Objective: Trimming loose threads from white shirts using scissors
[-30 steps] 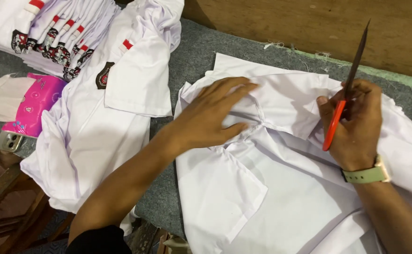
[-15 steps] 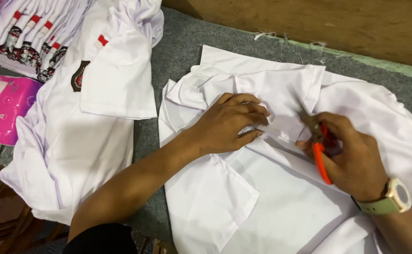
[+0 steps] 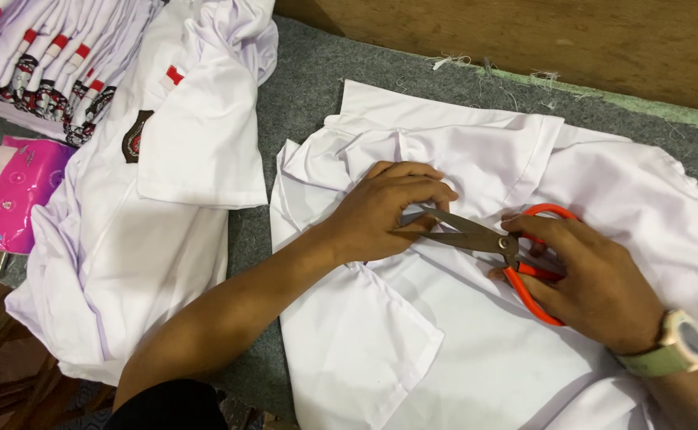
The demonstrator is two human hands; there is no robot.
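While my left hand (image 3: 385, 211) presses down on the bunched cloth of the white shirt (image 3: 476, 334) spread on the grey felt table (image 3: 317, 87), my right hand (image 3: 596, 283) works the orange-handled scissors (image 3: 484, 239) toward it. My left hand lies flat and loosely curled, fingers together on the fabric, gripping nothing but pinning a fold just beside the blade tips. My right hand is closed through the orange loops, thumb in the far loop and fingers in the near one; the blades stand slightly parted, their points touching or all but touching my left fingertips, and whether a thread or cloth sits between them is too small to tell. The shirt lies at the centre and right of the table, collar end toward the far wooden wall (image 3: 524, 40), one short sleeve pointing near-left.

As to progress, I judge the trimming of this shirt to be in hand, not finished: the scissors are at the cloth and the garment is unfolded. To the left lies another white shirt with a badge (image 3: 150, 239), and at far left a stack of folded shirts (image 3: 54, 72); which of these are done I cannot tell. A pink packet (image 3: 18, 195) rests at the left edge.
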